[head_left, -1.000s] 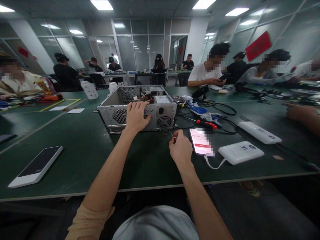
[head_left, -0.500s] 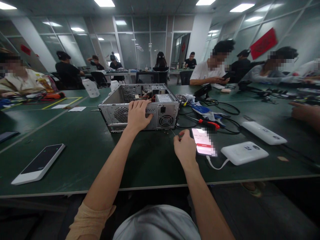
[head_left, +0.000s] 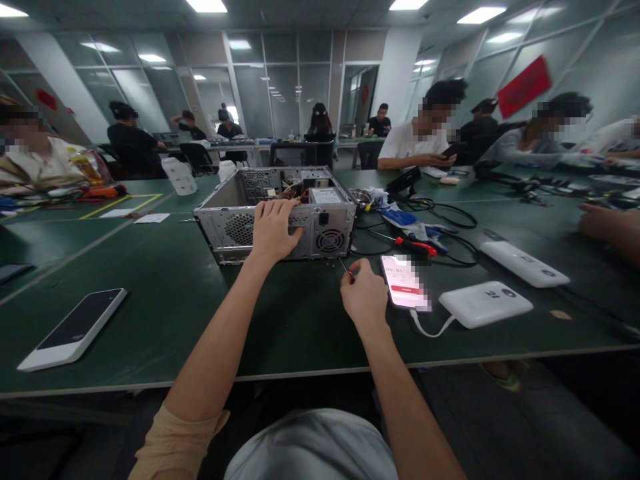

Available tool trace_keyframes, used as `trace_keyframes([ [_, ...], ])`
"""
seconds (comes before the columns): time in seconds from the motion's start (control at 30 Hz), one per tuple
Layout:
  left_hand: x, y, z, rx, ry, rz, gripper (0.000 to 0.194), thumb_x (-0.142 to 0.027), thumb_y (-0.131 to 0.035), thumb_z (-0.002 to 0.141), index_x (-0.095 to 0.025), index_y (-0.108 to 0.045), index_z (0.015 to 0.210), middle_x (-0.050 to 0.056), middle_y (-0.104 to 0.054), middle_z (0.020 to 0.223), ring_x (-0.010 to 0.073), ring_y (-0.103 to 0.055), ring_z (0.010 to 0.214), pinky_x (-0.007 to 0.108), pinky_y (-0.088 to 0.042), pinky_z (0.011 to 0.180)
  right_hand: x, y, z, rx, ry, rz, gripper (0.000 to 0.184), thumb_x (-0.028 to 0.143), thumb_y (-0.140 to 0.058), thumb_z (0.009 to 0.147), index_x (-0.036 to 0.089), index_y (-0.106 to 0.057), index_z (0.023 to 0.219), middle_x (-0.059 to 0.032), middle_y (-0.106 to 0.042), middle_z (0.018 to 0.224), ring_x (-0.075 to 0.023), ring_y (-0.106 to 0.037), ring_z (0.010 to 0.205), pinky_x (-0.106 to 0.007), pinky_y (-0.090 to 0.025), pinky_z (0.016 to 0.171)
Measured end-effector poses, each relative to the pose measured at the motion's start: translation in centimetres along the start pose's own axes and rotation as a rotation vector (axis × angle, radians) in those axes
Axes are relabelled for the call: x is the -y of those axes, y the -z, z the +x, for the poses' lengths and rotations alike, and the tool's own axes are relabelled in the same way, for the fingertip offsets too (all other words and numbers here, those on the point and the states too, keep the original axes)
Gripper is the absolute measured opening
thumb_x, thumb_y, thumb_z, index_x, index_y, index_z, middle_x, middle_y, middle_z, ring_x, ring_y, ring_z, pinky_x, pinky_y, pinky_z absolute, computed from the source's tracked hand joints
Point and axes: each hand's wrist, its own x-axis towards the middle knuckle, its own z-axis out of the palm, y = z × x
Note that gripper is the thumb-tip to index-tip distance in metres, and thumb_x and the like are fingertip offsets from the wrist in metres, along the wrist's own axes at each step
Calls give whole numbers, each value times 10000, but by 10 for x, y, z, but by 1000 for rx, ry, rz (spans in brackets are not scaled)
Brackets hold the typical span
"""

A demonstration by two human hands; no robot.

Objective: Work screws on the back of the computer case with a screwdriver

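Observation:
An open metal computer case lies on the green table, its rear panel facing me. Inside it, a power supply sits at the right, with wires and a board partly visible beside it. My left hand grips the case's near upper edge, fingers over the rim and thumb against the rear panel. Just below the panel's lower right corner, my right hand is closed around a small screwdriver. Its thin shaft points up toward the case's bottom edge; most of the handle is hidden. Whether the tip touches anything, I cannot tell.
Right of my right hand lies a lit phone, cabled to a white power bank. Behind it are a red-and-black screwdriver, blue-and-white gloves and black cables. A white device lies at left. A co-worker's hand rests far right.
My right hand shifted slightly right and away from the case with the screwdriver, then came back left. My left hand stays on the case. The view moved slightly.

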Motion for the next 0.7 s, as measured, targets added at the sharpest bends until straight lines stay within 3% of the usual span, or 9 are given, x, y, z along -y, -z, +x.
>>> trace_keyframes([
  [0.37, -1, 1, 0, 8, 11, -22, 486, -332, -632, 858, -246, -537, 1327, 97, -602, 1366, 332, -480, 1310, 536, -271, 1184, -1, -2, 0, -70, 57, -22, 148, 175, -571, 884, 216, -588, 1025, -84, -654, 1108, -225, -654, 932, -305, -444, 724],
  [0.7, 2, -2, 0, -4, -2, -20, 494, -340, -637, 856, -245, -537, 1330, 92, -607, 1361, 326, -481, 1305, 532, -279, 1178, 4, 0, 0, 40, -33, 37, 284, 213, -501, 944, 196, -486, 1227, -148, -688, 1019, -314, -695, 956, -385, -477, 786],
])
